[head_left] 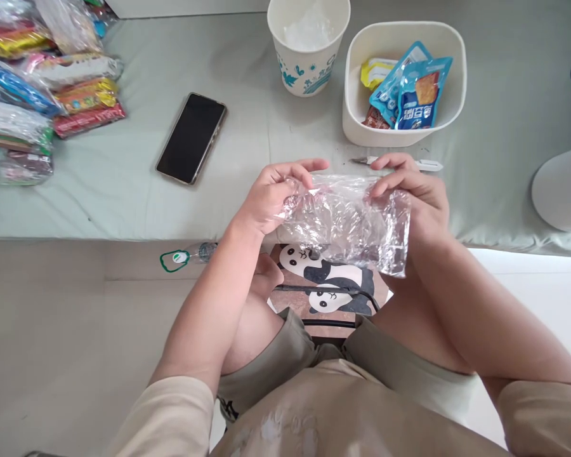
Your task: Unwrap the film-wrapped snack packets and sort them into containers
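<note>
Between my two hands stretches a clear, crinkled plastic bag (345, 219), held just in front of the bed-like surface's edge. My left hand (278, 193) pinches its left end between thumb and fingers. At the upper right of the bag, my right hand (412, 190) grips it with the fingers bent over the top; the thumb is mostly hidden. No contents can be made out through the shiny plastic. Just beyond my right fingers lies a slim craft knife (428, 165) with a white handle, partly covered by them.
A paper cup-shaped bin (307, 73) holds clear plastic scraps. Beside it, a white tub (354, 130) contains several snack packets (419, 95). A phone (191, 138) lies left of centre, with piled packaged snacks (83, 95) farther left. A white rounded object (564, 190) stands at right.
</note>
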A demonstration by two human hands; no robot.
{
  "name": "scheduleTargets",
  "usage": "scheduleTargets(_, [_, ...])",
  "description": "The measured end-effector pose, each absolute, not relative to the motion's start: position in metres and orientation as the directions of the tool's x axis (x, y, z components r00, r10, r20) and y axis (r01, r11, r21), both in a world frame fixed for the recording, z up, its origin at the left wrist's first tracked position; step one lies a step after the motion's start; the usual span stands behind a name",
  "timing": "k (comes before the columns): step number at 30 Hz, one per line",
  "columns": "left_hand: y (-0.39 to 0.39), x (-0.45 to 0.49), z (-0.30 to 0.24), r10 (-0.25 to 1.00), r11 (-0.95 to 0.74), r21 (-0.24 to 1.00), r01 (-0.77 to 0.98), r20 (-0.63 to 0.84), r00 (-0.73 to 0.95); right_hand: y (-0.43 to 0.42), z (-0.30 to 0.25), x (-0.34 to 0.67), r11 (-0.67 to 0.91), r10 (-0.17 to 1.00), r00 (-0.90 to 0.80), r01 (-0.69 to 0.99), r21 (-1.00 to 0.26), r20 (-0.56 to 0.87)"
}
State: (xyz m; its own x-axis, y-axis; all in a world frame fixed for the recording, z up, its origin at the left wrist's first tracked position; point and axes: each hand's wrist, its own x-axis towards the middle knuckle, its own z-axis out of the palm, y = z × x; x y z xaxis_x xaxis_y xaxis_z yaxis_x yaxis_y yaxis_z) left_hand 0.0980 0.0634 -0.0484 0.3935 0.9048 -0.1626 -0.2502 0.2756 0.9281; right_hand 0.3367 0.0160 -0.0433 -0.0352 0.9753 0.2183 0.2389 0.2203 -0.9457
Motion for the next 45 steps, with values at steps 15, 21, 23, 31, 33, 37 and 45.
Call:
scheduleTargets(15, [0.065, 0.093, -0.05, 0.879, 0.402, 0.894, -0.197, -0.317, 0.356, 0.019, -0.066, 0.344, 0.161, 0.987, -0.015, 0.264, -0.951, 0.163])
scheduleTargets(21, [0.063, 0.093, -0.055, 0.853, 0.41, 0.905, -0.112, -0.337, 0.398, 0.018, -0.063, 0.341, 0.201, 0.973, 0.048, 0.29, -0.936, 0.224])
scheduleTargets(23, [0.061, 0.093, -0.059, 0.858, 0.386, 0.919, -0.08, -0.326, 0.396, 0.02, -0.064, 0.345, 0.194, 0.975, 0.058, 0.264, -0.945, 0.216])
scheduleTargets(31, [0.064, 0.088, -0.053, 0.906, 0.34, 0.921, -0.189, -0.268, 0.327, 0.026, -0.062, 0.349, -0.066, 0.997, 0.039, -0.091, -0.994, -0.07])
scheduleTargets(33, [0.064, 0.089, -0.052, 0.908, 0.343, 0.918, -0.202, -0.268, 0.322, 0.023, -0.054, 0.341, -0.156, 0.988, -0.027, -0.19, -0.969, -0.154])
scheduleTargets(37, [0.065, 0.089, -0.052, 0.928, 0.318, 0.922, -0.219, -0.256, 0.272, 0.015, -0.042, 0.325, -0.264, 0.964, -0.088, -0.155, -0.952, -0.252])
scheduleTargets(45, [0.061, 0.093, -0.048, 0.855, 0.45, 0.87, -0.201, -0.355, 0.378, 0.015, -0.046, 0.321, -0.18, 0.981, 0.043, -0.141, -0.974, -0.187])
